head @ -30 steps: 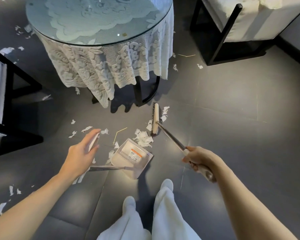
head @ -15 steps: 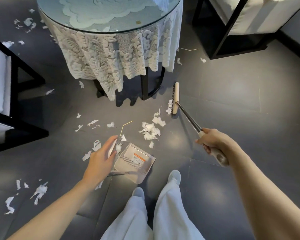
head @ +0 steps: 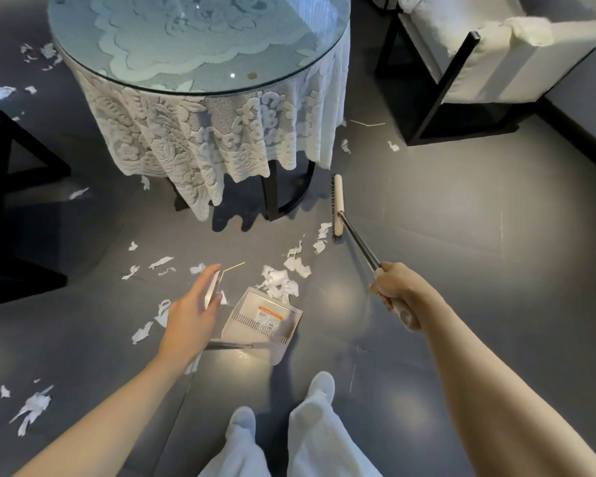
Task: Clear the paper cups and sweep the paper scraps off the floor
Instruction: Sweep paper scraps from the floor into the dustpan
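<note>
- right hand (head: 394, 293) closed tight around the pale grip of the broom (head: 338, 204); dark shaft runs up and away from the fist to the broom head.
- broom head down on the grey floor (head: 461, 270), lying lengthwise, just off the right-hand foot of the round table (head: 200, 46), bristles facing the table side.
- left hand (head: 190, 315) wrapped around the upright pale handle end of the dustpan (head: 265, 318); fingers curled along it, thumb side hidden.
- dustpan sits flat on the floor between the two hands, just ahead of the person's feet (head: 283, 401); orange-and-white label visible inside the tray; open mouth points toward the table.
- paper scraps (head: 279, 282): a loose heap touching the dustpan's front lip, some bits lapping over it; a thin trail runs from there to the near end of the broom head.
- more scraps scattered left of the left hand, a few partly under it; another cluster near the left edge of the view by the forearm; stray bits beyond the table's far left edge and by the dark chair (head: 437, 94) at upper right.
- a thin pale stick (head: 234, 266) lies on the floor just past the left fingertips; a second one lies near the chair's front leg.
- table carries a glass top over a white lace cloth (head: 203, 142) that hangs down its sides; no cups in sight on it.
- white trouser legs at the bottom centre.
</note>
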Demonstrator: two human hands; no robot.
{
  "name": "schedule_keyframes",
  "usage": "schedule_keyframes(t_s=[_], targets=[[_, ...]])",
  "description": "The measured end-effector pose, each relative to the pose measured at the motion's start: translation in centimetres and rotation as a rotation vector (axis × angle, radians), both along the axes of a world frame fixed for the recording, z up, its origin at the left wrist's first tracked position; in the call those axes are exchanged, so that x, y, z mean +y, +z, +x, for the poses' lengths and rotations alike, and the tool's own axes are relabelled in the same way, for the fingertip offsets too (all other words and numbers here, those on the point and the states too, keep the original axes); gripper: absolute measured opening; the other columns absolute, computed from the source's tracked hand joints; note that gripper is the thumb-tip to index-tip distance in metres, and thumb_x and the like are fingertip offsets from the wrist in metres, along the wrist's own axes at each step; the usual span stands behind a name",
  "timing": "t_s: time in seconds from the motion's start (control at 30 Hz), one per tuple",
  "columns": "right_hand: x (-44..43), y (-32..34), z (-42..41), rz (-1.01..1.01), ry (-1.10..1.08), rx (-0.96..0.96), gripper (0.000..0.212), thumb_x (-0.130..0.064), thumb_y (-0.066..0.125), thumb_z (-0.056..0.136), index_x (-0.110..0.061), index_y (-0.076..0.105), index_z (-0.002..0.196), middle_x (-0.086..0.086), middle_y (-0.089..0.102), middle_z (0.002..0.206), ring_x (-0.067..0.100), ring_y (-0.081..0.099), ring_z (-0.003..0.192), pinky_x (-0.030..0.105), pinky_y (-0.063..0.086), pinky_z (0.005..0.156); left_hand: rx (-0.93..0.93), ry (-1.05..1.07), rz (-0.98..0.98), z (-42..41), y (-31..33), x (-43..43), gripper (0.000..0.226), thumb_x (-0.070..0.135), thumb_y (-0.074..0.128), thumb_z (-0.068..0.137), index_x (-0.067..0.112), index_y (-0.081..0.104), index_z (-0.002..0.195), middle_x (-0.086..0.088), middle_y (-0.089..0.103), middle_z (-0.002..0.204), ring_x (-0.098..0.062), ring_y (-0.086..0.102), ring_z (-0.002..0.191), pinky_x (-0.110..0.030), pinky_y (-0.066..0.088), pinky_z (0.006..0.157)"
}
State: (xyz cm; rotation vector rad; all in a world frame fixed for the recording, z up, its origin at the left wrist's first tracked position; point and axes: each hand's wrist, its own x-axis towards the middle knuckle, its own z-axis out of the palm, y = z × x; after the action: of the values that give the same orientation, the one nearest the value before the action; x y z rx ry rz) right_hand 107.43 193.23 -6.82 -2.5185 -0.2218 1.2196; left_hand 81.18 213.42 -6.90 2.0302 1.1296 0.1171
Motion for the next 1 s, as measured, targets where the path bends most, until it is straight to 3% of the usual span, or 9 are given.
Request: schedule_keyframes(t_s=[0.13, 0.23, 0.4, 0.53, 0.67, 0.8, 0.9, 1.0], targets=[[1.7, -2.2, 3.6, -0.043, 0.083, -0.003, 0.043, 0.002, 0.049, 0.086, -0.003, 0.048, 0.129, 0.008, 0.057, 0.071, 0.025, 0.054, 0.062, 0.029, 0.048, 0.061, 0.001, 0.047, -0.015, 2.4, -0.6, 0.5, 0.045, 0.017, 0.049, 0.097, 0.04, 0.043, 0.136, -0.01, 0.063, 0.12, -0.036, 0.06, 0.093, -0.04, 0.047, 0.085], [2.1, -4.2, 5.5, -0.105, 0.167, -0.029, 0.052, 0.005, 0.05, 0.086, -0.003, 0.04, 0.136, 0.014, 0.063, 0.078, 0.029, 0.059, 0.069, 0.033, 0.052, 0.068, -0.004, 0.059, 0.013, 3.9, -0.9, 0.7, 0.045, 0.017, 0.05, 0.097, 0.04, 0.044, 0.135, 0.004, 0.058, 0.129, -0.024, 0.057, 0.104, -0.028, 0.039, 0.083], [1.0, -5.5, 5.4, -0.115, 0.323, 0.089, 0.047, -0.003, 0.052, 0.087, -0.005, 0.042, 0.133, 0.006, 0.055, 0.053, 0.013, 0.049, 0.035, 0.023, 0.043, 0.044, -0.005, 0.081, 0.011, 5.6, -1.1, 1.3, 0.046, 0.017, 0.05, 0.097, 0.042, 0.043, 0.135, 0.013, 0.055, 0.123, -0.018, 0.054, 0.096, -0.025, 0.039, 0.083], [-0.9, -4.5, 2.3, -0.163, 0.436, 0.181, 0.059, -0.003, 0.05, 0.086, -0.019, 0.035, 0.142, 0.005, 0.054, 0.068, 0.012, 0.048, 0.043, 0.02, 0.04, 0.039, -0.015, 0.071, -0.003, 7.2, -1.0, 1.6, 0.046, 0.016, 0.051, 0.097, 0.04, 0.043, 0.136, 0.004, 0.059, 0.123, -0.026, 0.056, 0.111, -0.035, 0.043, 0.094], [-3.2, -2.3, 0.6, -0.195, 0.462, 0.296, 0.073, -0.013, 0.057, 0.088, -0.038, 0.024, 0.149, 0.005, 0.057, 0.066, 0.008, 0.046, 0.032, 0.021, 0.042, 0.041, -0.064, 0.051, -0.019, 7.7, -0.6, 2.1, 0.045, 0.017, 0.05, 0.098, 0.049, 0.044, 0.129, 0.004, 0.056, 0.115, -0.013, 0.05, 0.097, -0.025, 0.038, 0.084], [-5.7, 0.3, -1.7, -0.152, 0.345, 0.377, 0.074, -0.011, 0.059, 0.091, -0.042, 0.024, 0.149, 0.004, 0.048, 0.059, 0.008, 0.04, 0.032, 0.022, 0.037, 0.036, -0.103, 0.03, -0.046, 7.2, 0.1, 2.0, 0.046, 0.013, 0.05, 0.098, 0.037, 0.043, 0.137, 0.012, 0.051, 0.113, -0.009, 0.047, 0.091, -0.023, 0.034, 0.085], [-7.2, 2.1, -4.4, -0.119, 0.318, 0.331, 0.073, -0.01, 0.057, 0.09, -0.042, 0.026, 0.148, 0.001, 0.048, 0.054, 0.011, 0.041, 0.036, 0.023, 0.038, 0.037, -0.117, -0.03, -0.041, 5.8, 0.5, 1.7, 0.046, 0.015, 0.051, 0.097, 0.037, 0.043, 0.136, 0.008, 0.055, 0.108, -0.012, 0.049, 0.065, -0.028, 0.041, 0.077], [-8.0, 3.3, -6.3, -0.111, 0.265, 0.261, 0.075, -0.008, 0.055, 0.088, -0.041, 0.027, 0.148, 0.002, 0.05, 0.055, 0.013, 0.042, 0.037, 0.024, 0.039, 0.038, -0.122, -0.109, -0.034, 4.2, 0.6, 1.8, 0.044, 0.017, 0.05, 0.098, 0.038, 0.043, 0.135, 0.004, 0.058, 0.106, -0.011, 0.041, 0.054, -0.038, 0.047, 0.074]])
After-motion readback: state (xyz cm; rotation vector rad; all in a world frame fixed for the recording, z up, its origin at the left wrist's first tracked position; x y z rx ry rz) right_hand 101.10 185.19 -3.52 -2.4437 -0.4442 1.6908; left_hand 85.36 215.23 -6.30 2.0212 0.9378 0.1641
